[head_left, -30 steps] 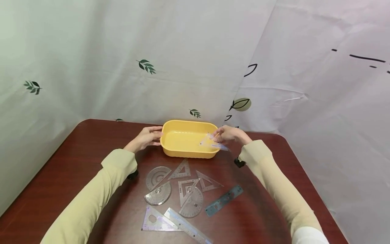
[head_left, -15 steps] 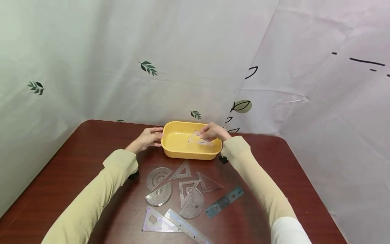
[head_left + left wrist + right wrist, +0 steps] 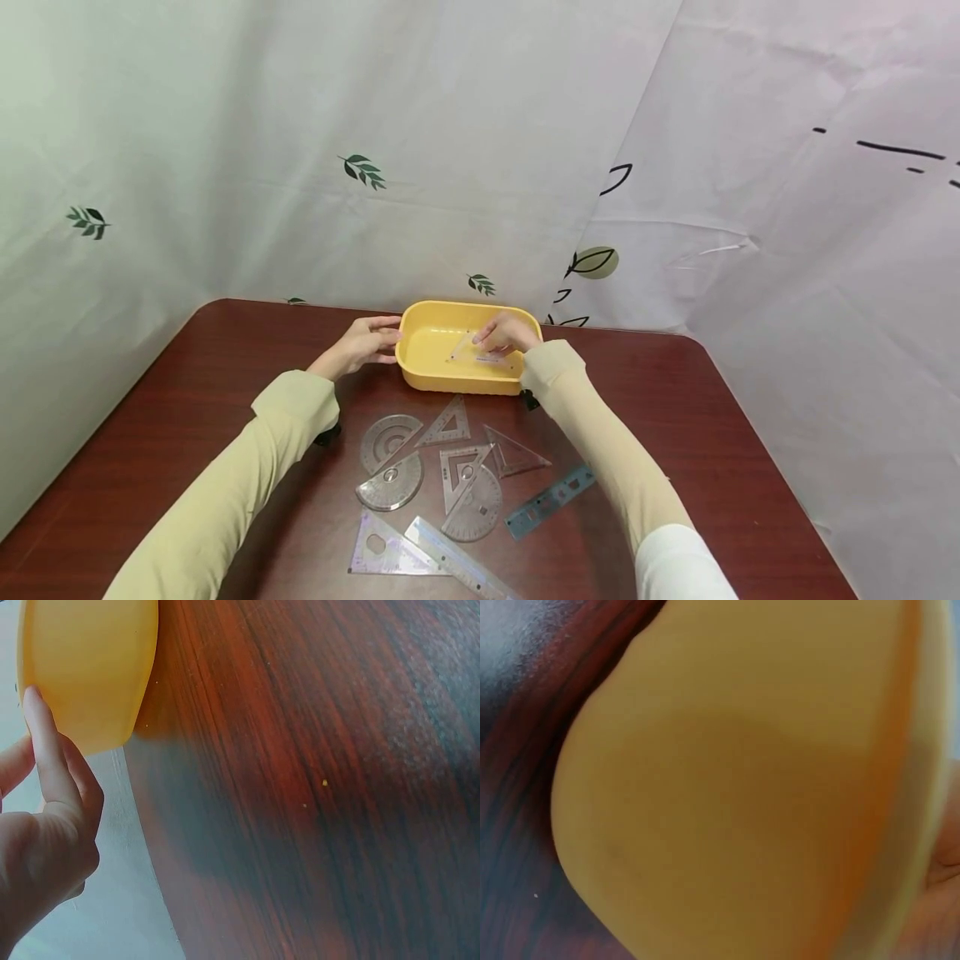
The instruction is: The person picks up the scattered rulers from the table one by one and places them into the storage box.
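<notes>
Pinching 1 clear triangle (image 3: 487, 359) inside yellow tub (image 3: 457, 384), right hand (image 3: 506, 333); left hand (image 3: 363, 343), fingers apart, touching tub's end.

Tub's (image 3: 457, 384) plain yellow, and the triangle (image 3: 491, 359) inside it is see-through with purplish print. Table (image 3: 660, 408) under the tub is reddish-brown with dark streaks, cloth (image 3: 450, 108) behind it whitish with green leaves (image 3: 367, 167), and the ruler (image 3: 550, 502) in front-right of it is kinda teal.

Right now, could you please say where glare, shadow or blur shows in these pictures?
Head: bright glints inside the yellow tray; left wrist: pale sheen on the table, upper right; right wrist: the tray's rim blurred, a broad shadow across its wall.
</notes>
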